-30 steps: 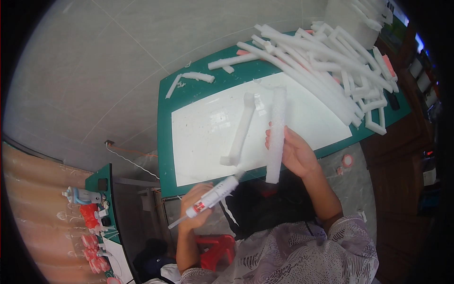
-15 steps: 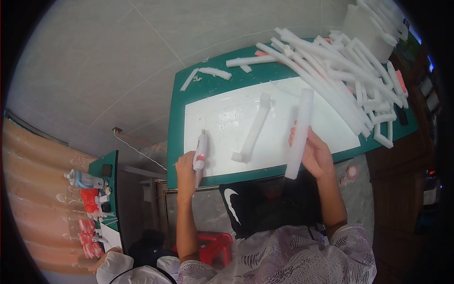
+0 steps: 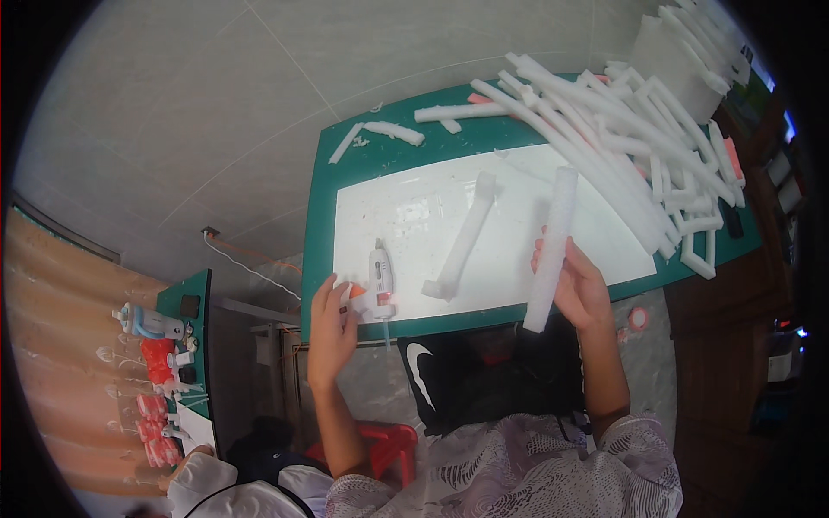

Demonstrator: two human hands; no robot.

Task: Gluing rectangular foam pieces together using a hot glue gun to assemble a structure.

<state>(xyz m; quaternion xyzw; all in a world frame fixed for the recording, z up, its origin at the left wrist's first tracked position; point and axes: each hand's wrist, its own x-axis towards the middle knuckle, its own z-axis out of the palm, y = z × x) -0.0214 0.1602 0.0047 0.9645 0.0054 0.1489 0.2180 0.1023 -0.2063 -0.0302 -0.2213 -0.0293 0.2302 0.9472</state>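
The foam bar (image 3: pixel 553 246) is in the right hand (image 3: pixel 585 289), whose grip is closed around its middle, thumb against fingers, holding it aslant over the near edge of the table (image 3: pixel 322 229). It looks light and soft, likely to dent under a hard pinch, with a faintly rough skin that should not slip; mid-length seems the best hold, lightly squeezed. The left hand (image 3: pixel 332 341) is at the near left corner, its fingers parted beside an orange piece (image 3: pixel 356 291); whether its grip touches that, I cannot tell. Just beside lies the glue gun (image 3: pixel 381 281), nozzle toward the far edge, glue stick (image 3: pixel 387 331) jutting over the near one; its body looks stiff, and the nozzle may be hot. On the white sheet (image 3: pixel 522 207), an angled piece (image 3: pixel 466 233) lies between gun and bar. A tangled pile (image 3: pixel 622 129) crowds the right end, and offcuts (image 3: pixel 395 132) lie by the far left corner.
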